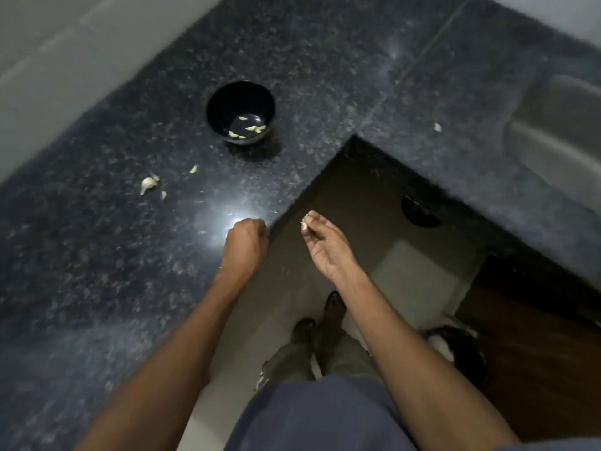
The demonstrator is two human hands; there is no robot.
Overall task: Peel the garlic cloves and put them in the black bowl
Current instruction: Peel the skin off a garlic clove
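The black bowl (241,112) stands on the dark granite counter (97,239) and holds several pale peeled garlic pieces. Left of it lie an unpeeled garlic clove (149,183) and two small bits of garlic or skin (193,169). My right hand (325,245) pinches a small white garlic piece (304,224) at its fingertips, just off the counter's inner corner. My left hand (246,244) is curled into a fist over the counter edge; whether anything is inside it is hidden.
The counter is L-shaped, with its inner corner (353,138) right of the bowl. A white scrap (437,127) lies on the right wing, near a steel sink (559,131). Below the hands are floor tiles and my feet (320,317).
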